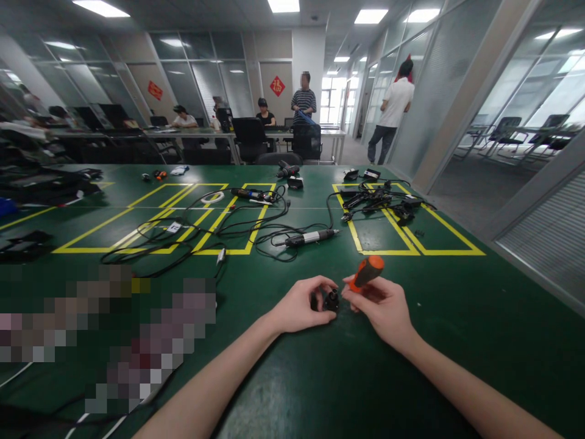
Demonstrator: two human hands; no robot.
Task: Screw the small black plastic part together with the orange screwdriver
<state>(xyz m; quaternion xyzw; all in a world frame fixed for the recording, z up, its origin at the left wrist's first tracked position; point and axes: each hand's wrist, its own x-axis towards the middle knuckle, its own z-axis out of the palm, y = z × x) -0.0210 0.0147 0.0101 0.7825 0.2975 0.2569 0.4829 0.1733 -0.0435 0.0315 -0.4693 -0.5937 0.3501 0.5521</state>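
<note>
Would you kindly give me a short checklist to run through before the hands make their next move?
1. Small black part held: ok, it is in the left hand, between thumb and fingers.
2. Orange-and-black screwdriver gripped: ok, it is in the right hand, handle end upward.
3. Screwdriver tip meeting the part: cannot tell, the tip does not show.
4. Screw in place on the part: cannot tell, too small to make out.
5. Electric screwdriver away from both hands: ok, it lies beyond them on the green table.
</note>
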